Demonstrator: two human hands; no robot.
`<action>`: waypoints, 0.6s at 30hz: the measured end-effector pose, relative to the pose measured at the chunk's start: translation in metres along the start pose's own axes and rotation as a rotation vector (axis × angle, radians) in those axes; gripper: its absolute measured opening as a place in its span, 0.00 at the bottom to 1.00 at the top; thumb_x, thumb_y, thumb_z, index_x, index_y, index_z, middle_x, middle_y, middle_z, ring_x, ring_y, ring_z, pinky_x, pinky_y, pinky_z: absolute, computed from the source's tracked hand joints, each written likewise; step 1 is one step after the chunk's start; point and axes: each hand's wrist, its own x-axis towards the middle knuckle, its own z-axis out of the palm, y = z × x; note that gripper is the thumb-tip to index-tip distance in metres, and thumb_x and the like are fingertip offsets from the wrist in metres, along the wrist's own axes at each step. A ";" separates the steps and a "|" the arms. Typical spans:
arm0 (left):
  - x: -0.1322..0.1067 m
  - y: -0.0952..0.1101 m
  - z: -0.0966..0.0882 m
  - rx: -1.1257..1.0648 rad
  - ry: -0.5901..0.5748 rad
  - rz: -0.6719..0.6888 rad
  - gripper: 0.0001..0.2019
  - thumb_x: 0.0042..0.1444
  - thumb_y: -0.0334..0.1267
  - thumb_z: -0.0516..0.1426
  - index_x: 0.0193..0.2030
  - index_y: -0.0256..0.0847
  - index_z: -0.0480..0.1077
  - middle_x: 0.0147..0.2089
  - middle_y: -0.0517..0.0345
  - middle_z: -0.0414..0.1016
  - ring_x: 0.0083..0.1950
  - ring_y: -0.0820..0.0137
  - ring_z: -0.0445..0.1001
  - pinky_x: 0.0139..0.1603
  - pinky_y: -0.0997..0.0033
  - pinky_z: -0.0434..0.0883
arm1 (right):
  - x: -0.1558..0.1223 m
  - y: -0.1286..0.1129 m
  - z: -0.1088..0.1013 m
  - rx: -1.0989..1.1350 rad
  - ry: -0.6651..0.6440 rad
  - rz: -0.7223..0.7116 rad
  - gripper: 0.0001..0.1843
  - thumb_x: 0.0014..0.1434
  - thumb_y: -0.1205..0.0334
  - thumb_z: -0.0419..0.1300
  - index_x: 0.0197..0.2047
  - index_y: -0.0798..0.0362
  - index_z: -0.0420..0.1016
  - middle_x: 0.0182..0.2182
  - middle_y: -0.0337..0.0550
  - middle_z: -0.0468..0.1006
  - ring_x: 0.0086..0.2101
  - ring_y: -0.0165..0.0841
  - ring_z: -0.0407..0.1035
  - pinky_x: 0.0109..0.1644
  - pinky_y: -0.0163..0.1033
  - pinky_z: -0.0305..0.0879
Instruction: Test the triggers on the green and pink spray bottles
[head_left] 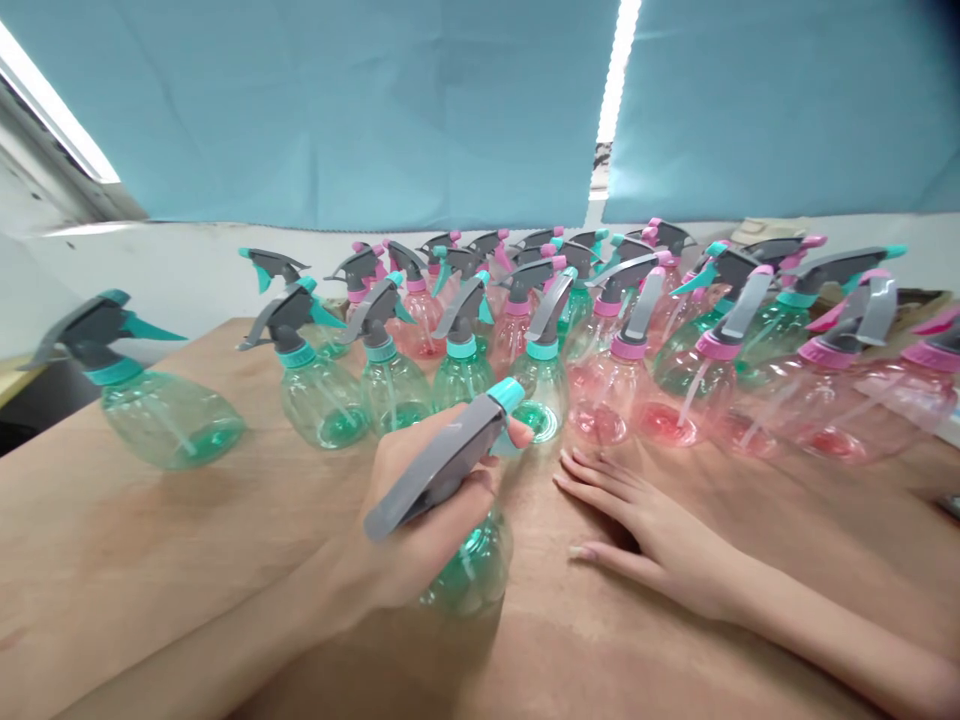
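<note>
My left hand is wrapped round the neck of a green spray bottle with a grey head and a teal nozzle. That bottle is upright near the front of the table, its nozzle pointing away to the right. My hand covers its collar and most of its trigger. My right hand rests on the wooden table with fingers stretched out and nothing in them. Just beyond its fingertips stands a pink spray bottle. Another green spray bottle is right behind the held one.
Several green and pink spray bottles stand in close rows across the wooden table. One green bottle is apart at the left. Blue cloth hangs behind, above a white wall. Bottles at the far right sit near a box.
</note>
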 end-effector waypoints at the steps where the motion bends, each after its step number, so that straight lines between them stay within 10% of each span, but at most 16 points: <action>1: 0.000 0.002 -0.001 -0.021 -0.004 -0.014 0.15 0.53 0.36 0.50 0.44 0.44 0.73 0.22 0.67 0.61 0.19 0.76 0.54 0.20 0.76 0.58 | 0.000 0.000 0.000 0.004 0.006 0.001 0.37 0.63 0.40 0.54 0.70 0.48 0.55 0.69 0.46 0.53 0.67 0.45 0.47 0.69 0.58 0.46; 18: 0.001 0.005 -0.004 -0.001 -0.009 0.020 0.08 0.50 0.34 0.49 0.33 0.41 0.69 0.26 0.66 0.66 0.21 0.76 0.59 0.22 0.76 0.58 | -0.001 -0.001 0.000 -0.019 0.001 0.005 0.35 0.65 0.42 0.52 0.70 0.48 0.55 0.69 0.45 0.53 0.67 0.44 0.47 0.69 0.57 0.47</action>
